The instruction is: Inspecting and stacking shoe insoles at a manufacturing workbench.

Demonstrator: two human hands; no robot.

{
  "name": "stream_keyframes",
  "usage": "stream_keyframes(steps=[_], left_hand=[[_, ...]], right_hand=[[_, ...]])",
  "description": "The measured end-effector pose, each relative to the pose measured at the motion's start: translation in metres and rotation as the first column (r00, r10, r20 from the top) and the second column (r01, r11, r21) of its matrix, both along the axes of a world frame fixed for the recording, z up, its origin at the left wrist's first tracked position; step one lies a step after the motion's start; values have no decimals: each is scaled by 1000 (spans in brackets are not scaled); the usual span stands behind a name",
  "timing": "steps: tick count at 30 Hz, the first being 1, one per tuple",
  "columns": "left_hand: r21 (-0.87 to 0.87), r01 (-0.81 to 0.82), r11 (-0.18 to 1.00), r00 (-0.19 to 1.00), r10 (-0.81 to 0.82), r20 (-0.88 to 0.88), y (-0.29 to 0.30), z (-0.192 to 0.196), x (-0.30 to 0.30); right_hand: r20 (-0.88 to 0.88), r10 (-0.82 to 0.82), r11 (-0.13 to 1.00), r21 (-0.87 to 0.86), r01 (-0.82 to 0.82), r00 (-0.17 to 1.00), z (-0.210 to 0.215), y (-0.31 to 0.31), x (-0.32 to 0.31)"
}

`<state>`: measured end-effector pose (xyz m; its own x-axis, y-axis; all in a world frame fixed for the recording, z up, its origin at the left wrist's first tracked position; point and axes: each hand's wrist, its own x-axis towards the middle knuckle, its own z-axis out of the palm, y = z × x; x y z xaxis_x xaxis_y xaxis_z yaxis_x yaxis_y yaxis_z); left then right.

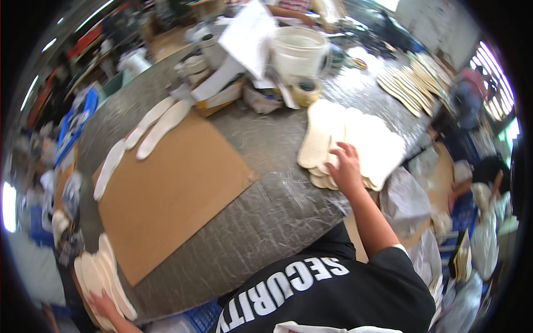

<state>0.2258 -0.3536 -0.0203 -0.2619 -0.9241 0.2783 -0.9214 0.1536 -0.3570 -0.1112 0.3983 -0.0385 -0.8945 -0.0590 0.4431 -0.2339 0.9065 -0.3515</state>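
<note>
A pile of cream-white shoe insoles (361, 136) lies fanned out on the right side of the table. My right hand (347, 166) rests on the near left part of that pile, fingers apart and slightly bent. At the lower left, by the table's edge, is a smaller stack of insoles (97, 272). My left hand (102, 304) touches it with its fingers spread. A brown cardboard sheet (172, 194) covers the table between my hands, with several single insoles (164, 130) along its far left side. Neither hand visibly grips an insole.
On the table's far side stand a white bucket (300, 55), a roll of tape (306, 91) and white papers (250, 39). More insoles (408, 89) lie at the far right. A plastic bag (405, 200) hangs beside the table; another person (488, 172) is at right.
</note>
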Motion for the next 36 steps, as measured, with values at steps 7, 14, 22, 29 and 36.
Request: stream_keyframes(steps=[7,14,22,29,36], left_hand=[[-166,480,861,840,-506,-195,75,15,-63],[-99,982,-159,-187,-782,-594,351,14,-217],[3,623,-782,-576,-461,-675,595,-7,-313],[46,728,-684,40,-24,-999,615,-27,-344],[-208,721,-661,615,749,-247,543,42,-310]], right_hand=[[249,140,929,302,-214,958,35,-22,-20],[388,139,857,415,-307,911,10,-37,-51],[193,262,965,-50,-258,946,49,1,-79],[-472,-36,975,-209,-72,881,145,38,-86],[-436,523,850,205,-485,732,91,-51,39]])
